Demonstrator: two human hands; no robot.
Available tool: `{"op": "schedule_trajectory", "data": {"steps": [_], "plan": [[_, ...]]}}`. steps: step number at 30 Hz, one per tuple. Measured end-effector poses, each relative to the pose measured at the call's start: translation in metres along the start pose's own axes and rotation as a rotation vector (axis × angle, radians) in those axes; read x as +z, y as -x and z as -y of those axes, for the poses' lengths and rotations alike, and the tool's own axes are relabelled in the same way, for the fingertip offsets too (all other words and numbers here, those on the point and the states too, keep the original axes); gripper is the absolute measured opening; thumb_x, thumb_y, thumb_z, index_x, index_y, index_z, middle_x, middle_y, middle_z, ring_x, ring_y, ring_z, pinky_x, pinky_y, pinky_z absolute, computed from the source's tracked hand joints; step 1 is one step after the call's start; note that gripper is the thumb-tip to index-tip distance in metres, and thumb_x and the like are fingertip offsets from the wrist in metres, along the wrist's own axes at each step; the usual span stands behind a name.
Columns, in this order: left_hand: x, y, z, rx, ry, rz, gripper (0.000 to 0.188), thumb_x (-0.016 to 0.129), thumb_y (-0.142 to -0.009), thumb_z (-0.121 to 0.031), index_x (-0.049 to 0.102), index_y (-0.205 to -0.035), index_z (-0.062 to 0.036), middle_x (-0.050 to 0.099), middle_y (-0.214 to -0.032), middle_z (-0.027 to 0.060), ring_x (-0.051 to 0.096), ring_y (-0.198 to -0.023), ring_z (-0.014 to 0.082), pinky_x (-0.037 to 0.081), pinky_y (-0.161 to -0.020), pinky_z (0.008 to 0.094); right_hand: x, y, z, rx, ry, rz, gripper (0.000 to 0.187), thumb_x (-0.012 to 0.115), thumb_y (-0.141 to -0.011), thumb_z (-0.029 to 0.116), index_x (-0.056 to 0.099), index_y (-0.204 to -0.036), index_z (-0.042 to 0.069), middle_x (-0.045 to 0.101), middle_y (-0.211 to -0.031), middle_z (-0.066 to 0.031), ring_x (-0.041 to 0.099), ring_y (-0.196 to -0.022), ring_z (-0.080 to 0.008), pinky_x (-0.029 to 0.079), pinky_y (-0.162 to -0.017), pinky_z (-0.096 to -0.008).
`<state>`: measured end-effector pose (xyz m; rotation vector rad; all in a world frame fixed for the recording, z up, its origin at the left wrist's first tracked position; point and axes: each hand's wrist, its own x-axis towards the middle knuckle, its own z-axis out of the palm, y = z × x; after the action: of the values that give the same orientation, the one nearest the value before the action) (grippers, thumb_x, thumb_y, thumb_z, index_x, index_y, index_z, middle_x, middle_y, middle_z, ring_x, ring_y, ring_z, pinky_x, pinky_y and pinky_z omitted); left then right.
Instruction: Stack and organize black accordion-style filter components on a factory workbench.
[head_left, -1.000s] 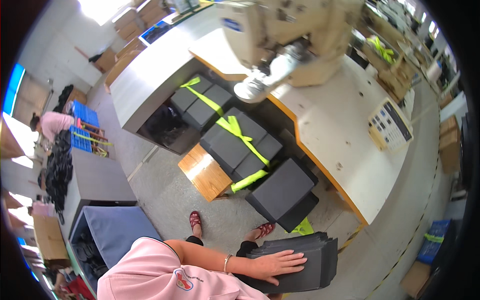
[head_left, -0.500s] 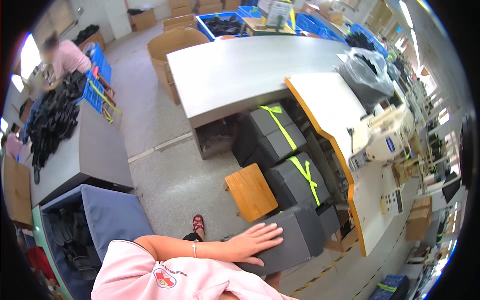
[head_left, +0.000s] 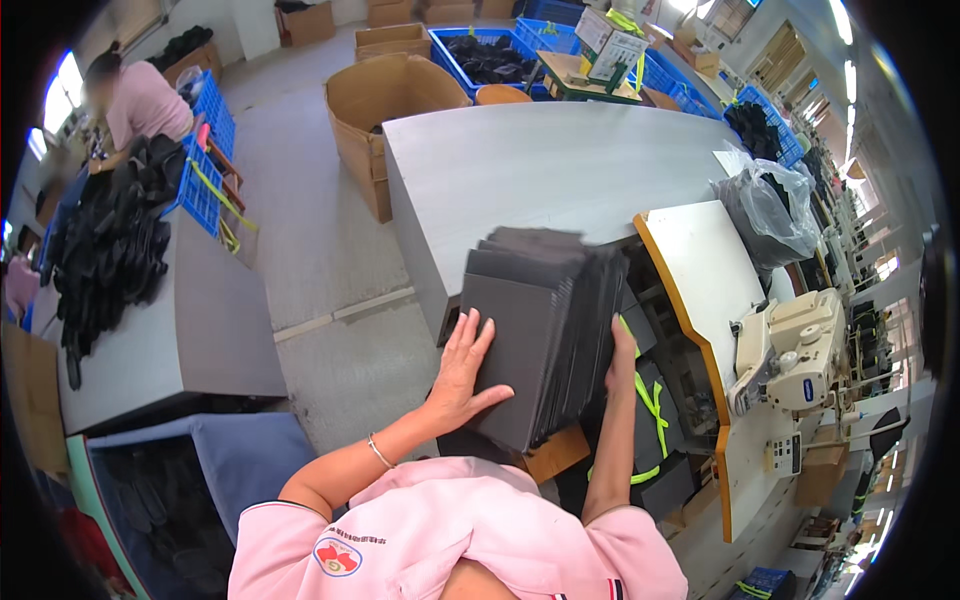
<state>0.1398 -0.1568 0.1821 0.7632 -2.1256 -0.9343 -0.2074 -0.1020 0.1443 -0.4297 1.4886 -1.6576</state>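
A thick stack of dark grey flat panels (head_left: 508, 335) is held up in front of me, tilted, beside the grey table's near edge. My left hand (head_left: 462, 372) presses on its left face, fingers spread and thumb apart. My right hand (head_left: 622, 355) grips the stack's right side, its fingers partly hidden behind the panels. Along the far and right edges the separate layers show. Below and to the right, dark grey bundles tied with yellow-green strips (head_left: 652, 408) sit under the table. Most of a wooden stool (head_left: 556, 456) is hidden behind the stack.
Ahead stands a long grey table (head_left: 540, 150); at right, a sewing machine (head_left: 800, 350) on a white, yellow-edged tabletop (head_left: 700, 255). A blue fabric-sided bin (head_left: 255, 455) is near left. Beyond are a large cardboard box (head_left: 385, 110) and a person in pink (head_left: 150, 105).
The stack has been raised from low beside the stool to table height, and stands more upright. My right hand has come into sight on its right side. The view has shifted.
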Motion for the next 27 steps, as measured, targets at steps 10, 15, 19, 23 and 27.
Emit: {"op": "schedule_trajectory", "data": {"steps": [10,15,19,23,27], "plan": [[-0.017,-0.134,0.112,-0.286,0.212,0.031,0.098,0.069,-0.101,-0.037,0.009,-0.165,0.0082,0.001,-0.173,0.0328,0.012,-0.162,0.0417,0.018,-0.129,0.0428,0.17,-0.216,0.138,-0.371,1.176,0.071,0.062,0.065,-0.095,0.06,0.068,-0.092,-0.002,0.071,-0.085,-0.0202,0.069,-0.084,-0.0336,0.051,-0.078,-0.0432],[-0.029,-0.181,0.169,-0.382,0.291,0.12,0.093,0.066,-0.104,-0.036,0.011,-0.163,0.0111,0.008,-0.172,0.0336,0.019,-0.16,0.0395,0.024,-0.128,0.0416,0.223,-0.284,0.125,-0.424,1.326,0.096,0.068,0.06,-0.094,0.068,0.071,-0.098,0.001,0.075,-0.092,-0.0208,0.072,-0.094,-0.0399,0.055,-0.081,-0.0473],[-0.055,-0.226,0.226,-0.591,0.554,0.533,0.085,0.066,-0.103,-0.032,0.023,-0.16,0.0132,0.041,-0.161,0.0291,0.043,-0.149,0.032,0.039,-0.119,0.0382,0.236,-0.325,0.055,-0.405,1.394,0.05,0.071,0.058,-0.094,0.074,0.072,-0.105,0.005,0.076,-0.091,-0.018,0.073,-0.09,-0.0398,0.056,-0.078,-0.0484],[-0.089,-0.263,0.26,-0.723,0.699,0.797,0.072,0.065,-0.105,-0.038,0.043,-0.154,0.0107,0.048,-0.157,0.0246,0.048,-0.142,0.0258,0.041,-0.117,0.0369,0.24,-0.337,0.047,-0.352,1.367,0.058,0.074,0.059,-0.091,0.077,0.073,-0.108,0.006,0.077,-0.091,-0.0164,0.074,-0.089,-0.0378,0.057,-0.078,-0.0474],[-0.118,-0.314,0.275,-0.784,0.555,0.927,0.072,0.056,-0.109,-0.049,0.05,-0.15,0.0095,0.056,-0.153,0.0187,0.049,-0.142,0.0235,0.037,-0.119,0.0343,0.242,-0.337,0.047,-0.26,1.298,-0.021,0.077,0.061,-0.089,0.079,0.074,-0.113,0.007,0.078,-0.093,-0.015,0.074,-0.091,-0.0363,0.057,-0.08,-0.0457]]}}
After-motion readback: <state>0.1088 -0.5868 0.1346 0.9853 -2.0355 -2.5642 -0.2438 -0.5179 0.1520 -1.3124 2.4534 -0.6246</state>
